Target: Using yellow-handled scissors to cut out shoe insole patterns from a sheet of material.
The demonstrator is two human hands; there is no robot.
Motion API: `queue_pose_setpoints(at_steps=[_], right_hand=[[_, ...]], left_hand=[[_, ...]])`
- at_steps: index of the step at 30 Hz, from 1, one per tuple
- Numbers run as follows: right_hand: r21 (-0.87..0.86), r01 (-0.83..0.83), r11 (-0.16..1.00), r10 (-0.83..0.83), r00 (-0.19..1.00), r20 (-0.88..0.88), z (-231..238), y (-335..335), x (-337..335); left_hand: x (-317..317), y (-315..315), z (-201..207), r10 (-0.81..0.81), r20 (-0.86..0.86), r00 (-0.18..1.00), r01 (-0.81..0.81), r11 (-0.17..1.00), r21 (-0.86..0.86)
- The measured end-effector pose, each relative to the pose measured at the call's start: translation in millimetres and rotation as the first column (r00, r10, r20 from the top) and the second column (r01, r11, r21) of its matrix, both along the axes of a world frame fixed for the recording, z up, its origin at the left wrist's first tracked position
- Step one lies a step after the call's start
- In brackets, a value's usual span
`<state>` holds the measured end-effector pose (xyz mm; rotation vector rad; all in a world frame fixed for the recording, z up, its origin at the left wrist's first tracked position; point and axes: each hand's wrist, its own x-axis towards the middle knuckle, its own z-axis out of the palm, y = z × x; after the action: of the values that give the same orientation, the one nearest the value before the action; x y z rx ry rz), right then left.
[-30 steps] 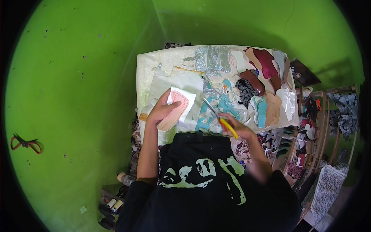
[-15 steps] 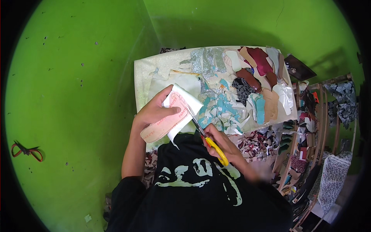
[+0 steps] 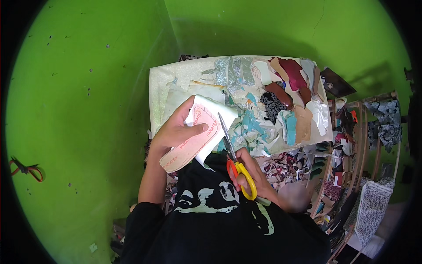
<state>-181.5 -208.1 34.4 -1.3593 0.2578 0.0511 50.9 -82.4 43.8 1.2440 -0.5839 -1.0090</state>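
Green walls (image 3: pixel 79 119) meet in a corner above a pale table (image 3: pixel 161 83) at centre. Teal scraps (image 3: pixel 250 125) litter its middle; brown, maroon and white cut pieces (image 3: pixel 303 123) lie rightward. Wooden rack (image 3: pixel 363 132) and speckled cloth (image 3: pixel 373 211) fill the right edge. Left of centre, the left hand (image 3: pixel 176 127) pinches a pink sole-shaped piece (image 3: pixel 180 156) against white sheeting (image 3: pixel 227 112); the right hand's (image 3: pixel 254 174) fingers grip scissors (image 3: pixel 231 153).

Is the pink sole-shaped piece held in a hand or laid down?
Held: the left hand clasps the pink sole-shaped piece, thumb across its front.
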Motion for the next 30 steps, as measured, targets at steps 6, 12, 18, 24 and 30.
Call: queue_pose_setpoints(at_steps=[6, 12, 18, 24, 30], right_hand=[[-0.29, -0.055, 0.955, 0.054, 0.998, -0.014, 9, -15, -1], [-0.355, -0.054, 0.933, 0.062, 0.998, 0.012, 12, -14, -5], [-0.365, -0.101, 0.925, 0.098, 0.995, -0.027, 21, -19, -8], [-0.368, -0.071, 0.927, 0.075, 0.997, -0.005, 24, -18, -8], [-0.384, -0.11, 0.917, 0.102, 0.994, -0.042, 19, -25, -5]], left_hand=[[3, 6, 2, -0.05, 0.021, 0.999, 0.049, 0.999, 0.02], [7, 2, 2, -0.222, 0.155, 0.963, 0.227, 0.974, -0.015], [9, 0, 9, -0.25, 0.106, 0.962, 0.26, 0.96, -0.098], [6, -3, 18, -0.356, 0.143, 0.924, 0.362, 0.932, -0.019], [14, -5, 9, -0.387, 0.107, 0.916, 0.397, 0.914, -0.088]])
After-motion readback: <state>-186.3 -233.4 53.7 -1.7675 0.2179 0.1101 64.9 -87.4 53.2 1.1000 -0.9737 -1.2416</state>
